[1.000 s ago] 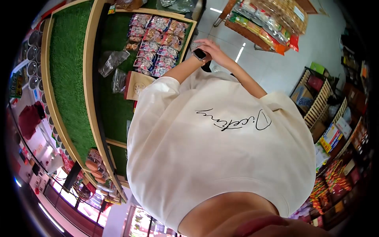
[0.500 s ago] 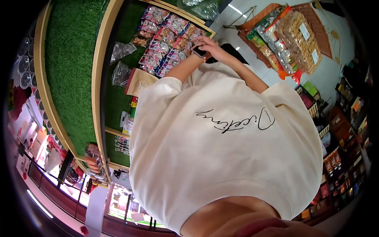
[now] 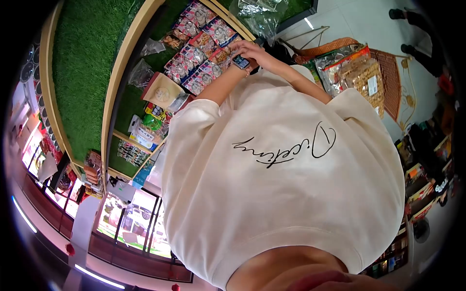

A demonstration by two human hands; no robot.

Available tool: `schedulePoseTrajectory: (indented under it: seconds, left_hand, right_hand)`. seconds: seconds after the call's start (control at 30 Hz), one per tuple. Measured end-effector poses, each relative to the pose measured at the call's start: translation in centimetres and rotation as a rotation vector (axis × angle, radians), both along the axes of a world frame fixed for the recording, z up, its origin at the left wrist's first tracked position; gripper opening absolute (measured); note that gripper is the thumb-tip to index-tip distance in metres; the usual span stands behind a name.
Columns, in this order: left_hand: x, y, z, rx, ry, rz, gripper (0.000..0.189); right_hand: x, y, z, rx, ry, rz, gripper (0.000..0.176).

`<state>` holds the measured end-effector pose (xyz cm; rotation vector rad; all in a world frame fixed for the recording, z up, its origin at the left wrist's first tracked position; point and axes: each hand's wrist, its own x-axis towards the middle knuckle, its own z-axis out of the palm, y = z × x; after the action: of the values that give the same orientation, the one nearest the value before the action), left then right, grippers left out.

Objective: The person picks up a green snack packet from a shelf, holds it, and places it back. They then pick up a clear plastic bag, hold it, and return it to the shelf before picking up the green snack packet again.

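Note:
A dark-screened smartwatch (image 3: 240, 61) with a lit display is on my left wrist, at the end of my left forearm (image 3: 216, 88). Over that wrist lies my right hand (image 3: 253, 52), its fingers stretched out along the upper side of the watch. Most of my left hand is hidden behind the right one, so its fingers do not show. Just beyond the hands, rows of pink and blue snack packets (image 3: 204, 46) lie on a green-lined display shelf. A beige paper pouch (image 3: 162, 92) is beside my left arm.
Artificial grass (image 3: 82, 72) covers the wood-edged shelf at left. A wicker stand (image 3: 391, 72) at right carries a large bag of tan snacks (image 3: 364, 82). Another person's legs (image 3: 421, 26) are on the tiled floor at upper right. Clear plastic bags (image 3: 257, 19) lie at the top.
My view has swung, bringing more of the shelf at left and another person's legs into sight. The watch face now shows lit; my right hand remains over that wrist.

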<state>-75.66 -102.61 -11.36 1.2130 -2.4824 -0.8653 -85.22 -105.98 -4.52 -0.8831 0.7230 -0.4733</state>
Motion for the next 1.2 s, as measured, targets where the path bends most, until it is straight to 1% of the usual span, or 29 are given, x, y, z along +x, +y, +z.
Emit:
schedulePoseTrajectory:
  seconds: [0.03,0.13,0.23,0.33,0.37,0.4,0.43,0.47,0.5,0.53,0.57,0.6,0.67,0.7,0.73,0.8,0.83,0.9,0.93,0.97,1.0,1.07,1.1,1.17,1.2]
  left_hand:
    - [-0.3,-0.4,-0.2,0.005,-0.004,0.014,0.014]
    - [-1.2,-1.5,-0.7,0.029,-0.008,0.057,0.014]
    - [-2.0,-2.4,-1.3,0.063,-0.003,0.099,0.014]
    - [-2.7,-3.5,-2.3,0.101,0.035,0.143,0.014]
    - [-3.0,-4.0,-2.9,0.105,0.092,0.160,0.015]
    - [-3.0,-4.4,-3.7,0.145,0.161,0.198,0.015]
    - [-3.2,-4.7,-4.2,0.238,0.194,0.295,0.015]
    - [-3.5,-5.2,-5.0,0.676,0.004,0.710,0.015]
    - [-3.4,-5.8,-5.8,0.616,0.086,0.861,0.017]
    - [-3.1,-6.2,-6.8,0.553,0.174,1.013,0.019]
    - [-2.7,-6.7,-8.4,0.380,0.223,1.005,0.024]
    - [-2.8,-7.7,-9.6,0.232,0.201,1.016,0.029]
    - [-3.0,-11.0,-8.4,0.447,-0.045,0.860,0.034]
    - [-2.2,-11.1,-12.5,0.065,0.101,0.765,0.038]
    - [-2.7,-12.3,-12.9,0.084,0.131,0.731,0.039]
    - [-3.4,-14.7,-13.2,0.127,0.185,0.661,0.041]
    - [-3.4,-15.5,-13.7,0.123,0.145,0.620,0.040]
    - [-4.1,-17.6,-15.4,0.094,0.112,0.620,0.040]
    - [-4.5,-18.5,-16.2,0.077,0.098,0.619,0.041]
    - [-5.0,-18.7,-16.8,0.158,0.037,0.672,0.048]
    - [-5.7,-19.1,-16.7,0.223,0.000,0.705,0.049]
    - [-6.5,-19.6,-16.0,0.350,-0.081,0.768,0.052]
    - [-5.8,-19.4,-18.2,0.262,-0.039,0.694,0.050]
    - [-5.9,-18.4,-21.1,0.495,0.221,0.847,0.047]
    - [-5.8,-18.1,-21.4,0.610,0.352,0.921,0.046]
  right_hand:
    - [-0.3,-0.6,0.1,0.007,0.015,0.017,0.034]
    - [-1.2,-1.7,-0.6,0.067,-0.125,-0.024,0.031]
    - [-2.2,-2.8,-0.2,0.116,-0.104,-0.089,0.028]
    - [-2.7,-3.1,-2.9,0.277,-0.179,-0.262,0.025]
    - [-3.5,-3.5,-4.2,0.153,-0.039,-0.214,0.020]
    - [-4.3,-3.9,-5.8,0.104,0.011,-0.259,0.020]
    - [-5.0,-4.1,-7.5,0.056,0.064,-0.309,0.020]
    - [-5.8,-4.2,-9.4,0.010,0.120,-0.359,0.021]
    - [-6.3,-4.1,-11.8,0.022,0.161,-0.456,0.022]
    - [-7.2,-4.4,-13.2,0.046,0.307,-0.470,0.023]
    - [-8.1,-4.2,-14.4,0.052,0.460,-0.409,0.023]
    - [-8.9,-4.4,-15.3,0.057,0.613,-0.341,0.023]
    - [-9.7,-3.4,-18.6,0.067,0.563,-0.294,0.023]
    - [-9.9,-3.8,-18.2,0.102,0.573,-0.209,0.023]
    - [-10.0,-4.1,-17.6,0.092,0.559,-0.151,0.023]
    - [-9.8,-3.4,-19.2,0.162,0.407,-0.194,0.023]
    - [-9.7,-3.5,-18.9,0.182,0.407,-0.186,0.023]
    - [-9.4,-3.8,-18.5,0.214,0.408,-0.168,0.023]
    - [-9.2,-3.8,-18.6,0.227,0.322,-0.208,0.020]
    - [-9.1,-4.0,-18.6,0.329,0.207,-0.218,0.019]
    - [-9.2,-4.3,-18.4,0.432,0.089,-0.225,0.019]
    - [-9.5,-5.0,-17.9,0.494,0.040,-0.074,0.021]
    - [-9.5,-5.6,-17.5,0.521,0.012,0.000,0.022]
    - [-9.6,-6.5,-16.2,0.493,-0.038,-0.021,0.023]
    - [-9.3,-6.6,-15.6,0.479,-0.064,-0.030,0.023]
